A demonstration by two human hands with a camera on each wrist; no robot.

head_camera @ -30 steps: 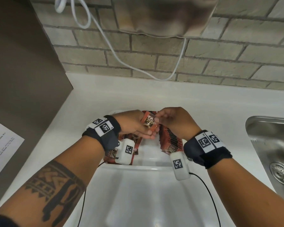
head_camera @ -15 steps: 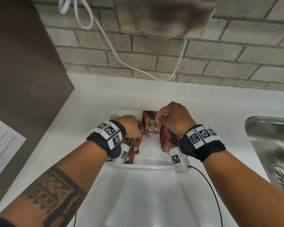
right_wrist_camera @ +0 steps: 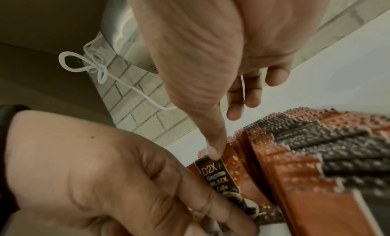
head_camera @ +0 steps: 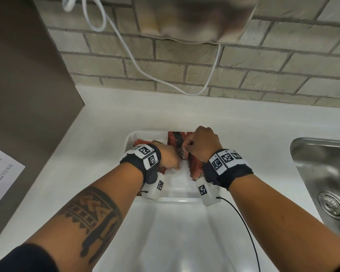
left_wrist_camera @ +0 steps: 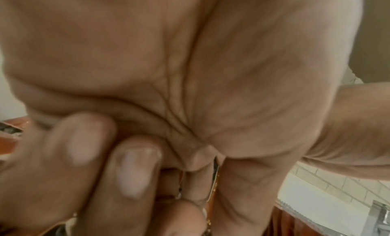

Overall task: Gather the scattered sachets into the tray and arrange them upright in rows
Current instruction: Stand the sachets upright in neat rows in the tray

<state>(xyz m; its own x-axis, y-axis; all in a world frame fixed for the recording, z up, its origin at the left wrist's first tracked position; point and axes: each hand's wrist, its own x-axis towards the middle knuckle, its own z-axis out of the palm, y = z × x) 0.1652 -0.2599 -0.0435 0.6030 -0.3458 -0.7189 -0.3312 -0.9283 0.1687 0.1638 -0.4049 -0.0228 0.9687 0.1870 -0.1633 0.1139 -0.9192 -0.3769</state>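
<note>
Sachets (head_camera: 195, 165) of glossy orange-and-black foil stand on edge in a packed row along the right side of the shallow white plastic tray (head_camera: 130, 136), which sits on the white desk (head_camera: 98, 134) near its back edge, below the brick wall. A few more lie loose at the tray's left side (head_camera: 143, 142), not yet upright.

One black-faced coffee sachet (right_wrist_camera: 219, 176) is the piece in hand. A second ago both hands held it lifted above the tray; now it is down at the inner end of the row, leaning against its neighbours. The left hand (head_camera: 168, 158) pinches its lower part between thumb and curled fingers — the left wrist view shows the foil edge caught in that grip (left_wrist_camera: 214, 178). The right hand (head_camera: 201, 143) rests its index fingertip (right_wrist_camera: 214, 153) on the sachet's serrated top edge, its other fingers loosely curled and holding nothing.

So the change is from carrying to seating — the row gains one more member. Judging by the loose ones on the left, the task is well along but unfinished; the next step is probably to let go and fetch another.
</note>
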